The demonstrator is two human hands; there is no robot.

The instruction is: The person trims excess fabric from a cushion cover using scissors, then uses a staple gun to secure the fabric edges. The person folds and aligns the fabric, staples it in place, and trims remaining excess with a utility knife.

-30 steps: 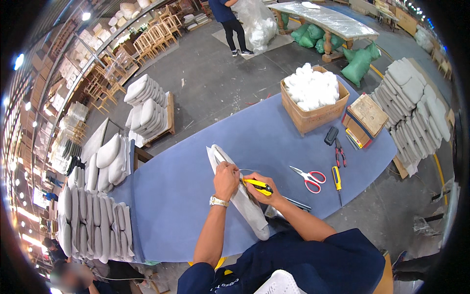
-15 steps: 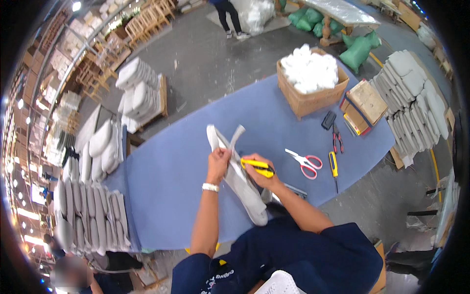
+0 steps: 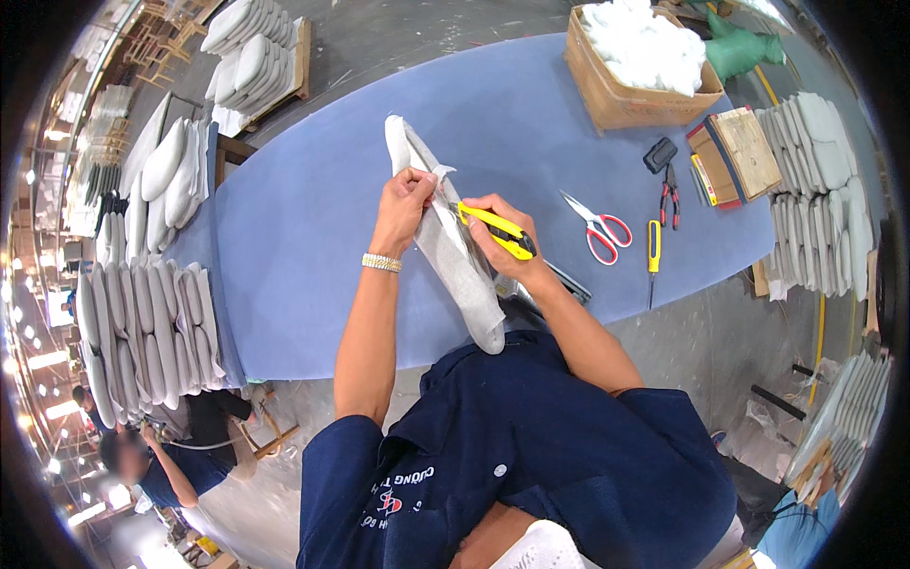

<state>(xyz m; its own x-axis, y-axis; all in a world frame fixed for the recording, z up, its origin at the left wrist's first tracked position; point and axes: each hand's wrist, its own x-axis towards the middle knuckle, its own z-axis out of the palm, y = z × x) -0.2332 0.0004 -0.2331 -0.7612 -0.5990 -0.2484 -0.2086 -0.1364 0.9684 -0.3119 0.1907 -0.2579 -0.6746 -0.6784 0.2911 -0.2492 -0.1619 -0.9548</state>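
Note:
A long, narrow cushion [image 3: 462,277] covered in light grey fabric slants across the blue table in front of me, its near end close to my shirt. My left hand [image 3: 404,204] pinches the loose edge of its cover near the far end. In my right hand [image 3: 502,245] is a yellow and black utility knife [image 3: 500,230], its tip end at the fabric edge just right of my left fingers. Whether the blade touches the cloth is too small to tell. Under my right forearm lies a metal tool [image 3: 566,281], partly hidden.
On the blue table [image 3: 313,190] to the right lie red-handled scissors [image 3: 599,232], a yellow screwdriver [image 3: 654,248], pliers [image 3: 669,197] and a black block [image 3: 660,155]. Behind stands a carton of white stuffing [image 3: 626,100], near small boxes [image 3: 735,156]. Grey cushions [image 3: 152,332] are stacked left.
The view has shifted, so the table sits higher in the picture. A fabric strip that stood up beyond my hands now shows only as a short frayed piece by my left fingers.

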